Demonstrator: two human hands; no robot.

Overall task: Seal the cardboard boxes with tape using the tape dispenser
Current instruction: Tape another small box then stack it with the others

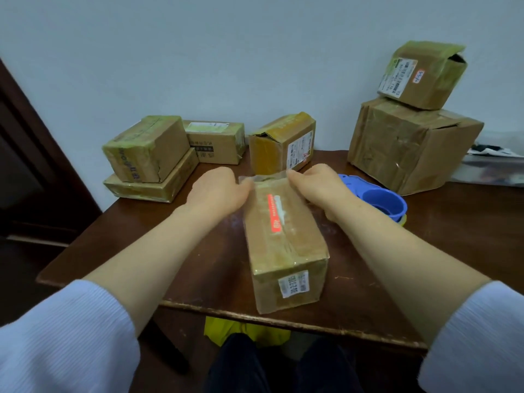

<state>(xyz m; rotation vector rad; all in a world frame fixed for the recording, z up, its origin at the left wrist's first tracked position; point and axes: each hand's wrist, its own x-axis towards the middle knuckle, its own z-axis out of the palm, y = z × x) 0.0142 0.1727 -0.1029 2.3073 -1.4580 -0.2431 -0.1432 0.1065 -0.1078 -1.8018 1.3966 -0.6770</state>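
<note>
Two hands on box (283, 251): left hand (217, 191) and right hand (319, 188) grip its far end, fingers curled over taped edge. Box lies mid-table (184, 259), near front edge. Tape dispenser (381, 201) sits just beside right wrist.

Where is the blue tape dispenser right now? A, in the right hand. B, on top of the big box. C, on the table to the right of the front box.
C: the tape dispenser lies on the table, just right of the front box.
</note>
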